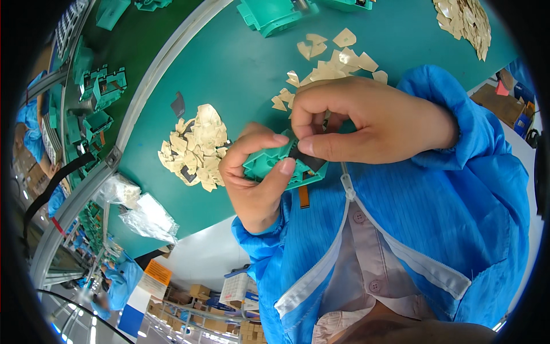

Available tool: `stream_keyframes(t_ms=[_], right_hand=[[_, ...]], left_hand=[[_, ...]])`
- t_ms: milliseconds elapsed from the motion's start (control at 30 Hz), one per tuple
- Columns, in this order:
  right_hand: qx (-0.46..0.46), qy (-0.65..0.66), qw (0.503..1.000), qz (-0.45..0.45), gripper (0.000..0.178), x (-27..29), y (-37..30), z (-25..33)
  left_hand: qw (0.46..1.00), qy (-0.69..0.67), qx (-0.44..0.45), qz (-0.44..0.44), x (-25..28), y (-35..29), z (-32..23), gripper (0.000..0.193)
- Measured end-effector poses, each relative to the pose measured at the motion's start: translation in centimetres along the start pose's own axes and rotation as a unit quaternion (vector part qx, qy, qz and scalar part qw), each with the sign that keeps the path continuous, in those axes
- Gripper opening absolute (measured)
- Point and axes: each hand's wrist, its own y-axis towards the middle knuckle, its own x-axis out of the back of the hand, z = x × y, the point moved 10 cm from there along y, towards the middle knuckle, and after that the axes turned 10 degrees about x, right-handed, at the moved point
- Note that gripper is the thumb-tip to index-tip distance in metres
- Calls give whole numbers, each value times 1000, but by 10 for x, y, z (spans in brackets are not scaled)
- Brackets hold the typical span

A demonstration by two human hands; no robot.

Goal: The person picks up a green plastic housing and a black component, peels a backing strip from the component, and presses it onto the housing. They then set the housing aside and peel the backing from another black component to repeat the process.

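A green plastic housing (267, 163) is gripped in my left hand (252, 178), its thumb and fingers closed around the left side. From its lower edge hangs an orange flat ribbon cable (304, 196). My right hand (361, 120) is at the housing's right end, thumb and fingertips bent together on a black piece (309, 159) set against the green plastic. Whether the black piece is fixed to the housing I cannot tell. Beyond my right hand lie several loose cream-coloured backing pieces (334, 67).
On the green table (240, 74), a heap of cream pieces (197, 146) lies left, another pile (465, 26) far right. More green housings (269, 16) stand at the back. A metal-railed line (137, 109) carries housings along the left. Plastic bags (150, 215) lie near the left edge.
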Motion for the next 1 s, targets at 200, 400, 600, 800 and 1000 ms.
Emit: stream_keyframes(t_ms=[200,400,600,800,1000], right_hand=[[-77,86,991,70,14,-16,-4,-7],[-75,105,990,56,15,-15,-6,-7],[-82,103,990,42,22,-13,-6,-9],[-81,90,992,43,18,-13,-7,-6],[-78,84,993,24,26,-9,-9,-8]], left_hand=[[995,-90,0,33,2,-1,18,29],[992,-119,20,30,1,0,24,32],[990,-129,33,34,1,0,27,31],[990,-134,37,37,-1,0,28,31],[990,-131,39,31,0,-1,30,31]])
